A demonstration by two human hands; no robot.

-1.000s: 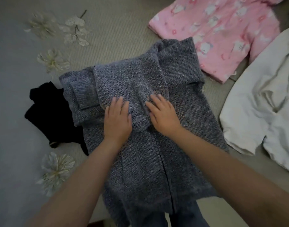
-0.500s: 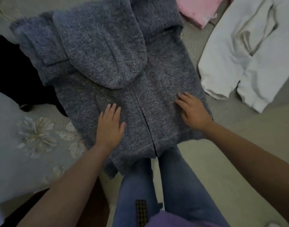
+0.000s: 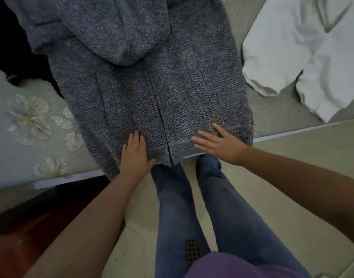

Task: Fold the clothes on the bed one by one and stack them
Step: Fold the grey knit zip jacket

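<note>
Grey cardigan (image 3: 152, 81) lies on the bed (image 3: 27, 149), hem hanging over the near edge, with both the left hand (image 3: 135, 155) and right hand (image 3: 222, 145) resting flat on it, fingers released. Beside it there's a white garment (image 3: 304, 53) and what's maybe black clothing (image 3: 9, 47); the floor (image 3: 292, 177) is pale.

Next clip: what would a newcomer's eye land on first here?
The grey cardigan fills the middle of the bed, sleeves folded in, its hem hanging at the bed's edge. Both hands lie flat on that hem, left hand and right hand. A white garment lies to the right.
</note>
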